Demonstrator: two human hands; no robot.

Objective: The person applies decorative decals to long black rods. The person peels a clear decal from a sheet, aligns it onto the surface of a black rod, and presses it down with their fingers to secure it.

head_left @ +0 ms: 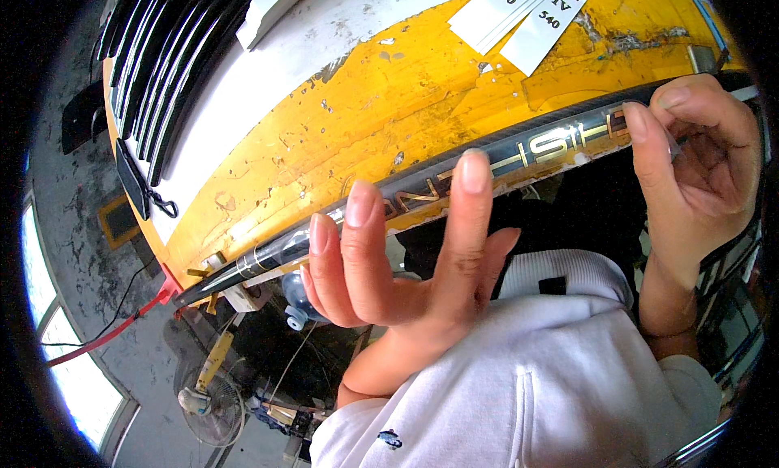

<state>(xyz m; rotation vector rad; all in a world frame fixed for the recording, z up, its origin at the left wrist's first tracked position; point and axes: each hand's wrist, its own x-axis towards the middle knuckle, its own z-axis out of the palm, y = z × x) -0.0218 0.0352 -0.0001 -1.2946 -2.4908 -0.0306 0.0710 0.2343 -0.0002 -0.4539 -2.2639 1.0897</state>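
Note:
A long glossy black rod (280, 250) with gold lettering lies along the near edge of the yellow table, running from lower left to upper right. My left hand (406, 257) is open at the rod's middle, palm turned up. Its fingers are spread, and the fingertips overlap the near side of the rod; whether they press on it is hard to tell. Toward the rod's right end, my right hand (698, 159) is curled, thumb and forefinger bent close to the lettering. A bit of clear film (674, 147) shows between its fingers. The far end of the film is hidden.
The worn yellow tabletop (324, 159) carries white printed label strips (519, 21) at the back. Several black rods (154, 70) lie at the far left beside a white block (272, 13). A red clamp-like piece (169, 288) sits at the left corner; a fan (213, 407) stands below.

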